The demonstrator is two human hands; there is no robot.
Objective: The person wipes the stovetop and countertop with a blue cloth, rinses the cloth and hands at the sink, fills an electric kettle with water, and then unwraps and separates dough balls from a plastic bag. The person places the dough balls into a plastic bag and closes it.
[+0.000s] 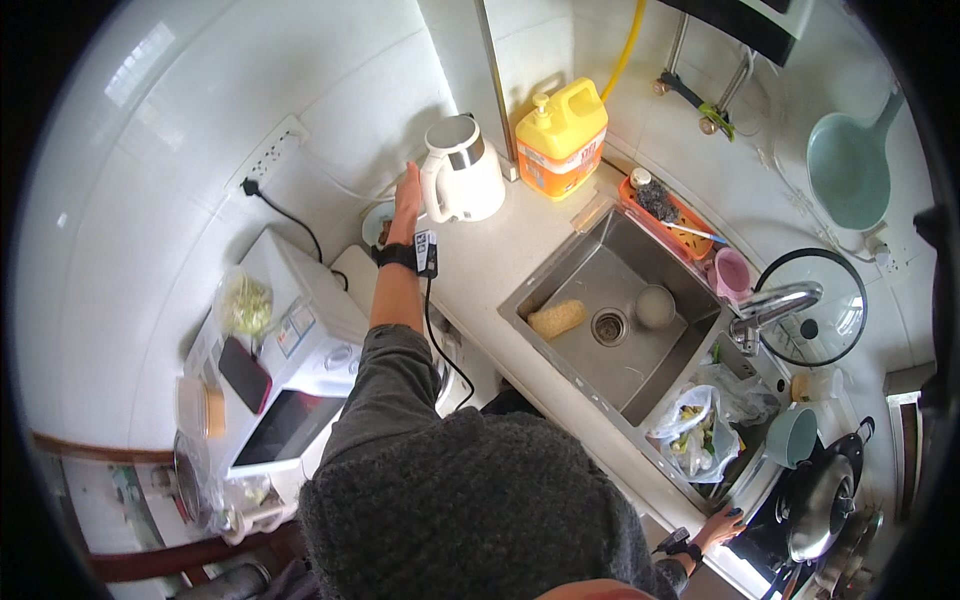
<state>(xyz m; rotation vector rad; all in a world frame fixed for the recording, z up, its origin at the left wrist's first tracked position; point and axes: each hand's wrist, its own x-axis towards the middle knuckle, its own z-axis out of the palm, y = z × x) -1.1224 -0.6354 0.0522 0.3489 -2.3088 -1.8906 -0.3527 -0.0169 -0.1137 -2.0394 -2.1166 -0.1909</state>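
Observation:
My left hand (407, 196) reaches to the white electric kettle (469, 176) and is beside its handle; whether the fingers touch it cannot be told. A light blue bowl (373, 225) with dark food in it lies partly hidden behind this wrist. Far to the lower right, my right hand (721, 527) rests at the counter's edge beside the black gas stove (757, 540); its fingertips are at a small dark thing, and its grip is unclear. A black pan with a steel lid (821, 506) stands on the stove. Both wrists wear strapped devices.
The steel sink (637, 401) holds a loofah sponge (556, 320) and a small round bowl (655, 306). Behind it are a yellow detergent jug (562, 142), an orange basket (686, 244), a faucet (780, 301) and a glass lid (840, 341). A microwave (289, 424) stands left.

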